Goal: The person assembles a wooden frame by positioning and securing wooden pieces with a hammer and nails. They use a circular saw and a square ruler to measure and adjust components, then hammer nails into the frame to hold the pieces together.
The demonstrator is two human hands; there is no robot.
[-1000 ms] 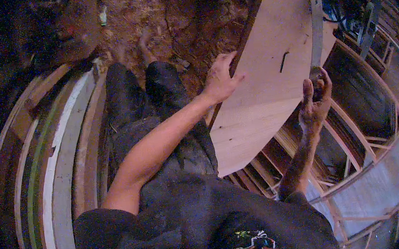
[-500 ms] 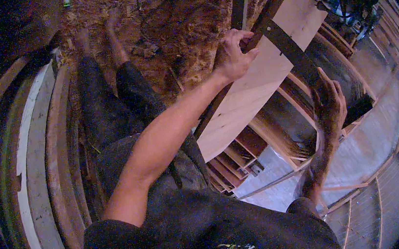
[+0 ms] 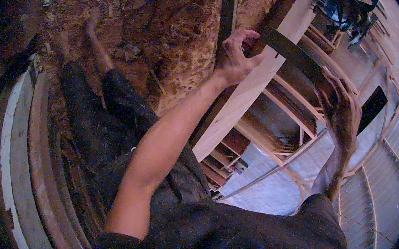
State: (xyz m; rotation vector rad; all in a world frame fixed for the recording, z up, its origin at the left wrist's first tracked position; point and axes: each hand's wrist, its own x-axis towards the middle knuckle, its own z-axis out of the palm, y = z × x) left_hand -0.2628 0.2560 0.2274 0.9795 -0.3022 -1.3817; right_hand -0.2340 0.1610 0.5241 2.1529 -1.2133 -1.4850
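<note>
A pale wooden board slants from the lower middle to the upper right, a dark strip along its far edge. Across it runs a dark flat bar, whose far end comes out again beyond my right hand. That hand lies over the bar, fingers pointing along it and thumb to one side. My left hand is at the board's far edge, near the bar's end; its thumb and fingers curve apart with a gap between them. Nothing held shows in it, though the dim light hides detail.
A dark power tool with looped cord lies at the upper right. Slatted wooden framing and a pale grey sheet lie below the board. Long planks line the left. My legs stretch over the brown, rough ground.
My right hand has shifted right with its fingers more spread, and more of the bar's far end shows past it. Less of the board's face shows. The left hand stays near the edge.
</note>
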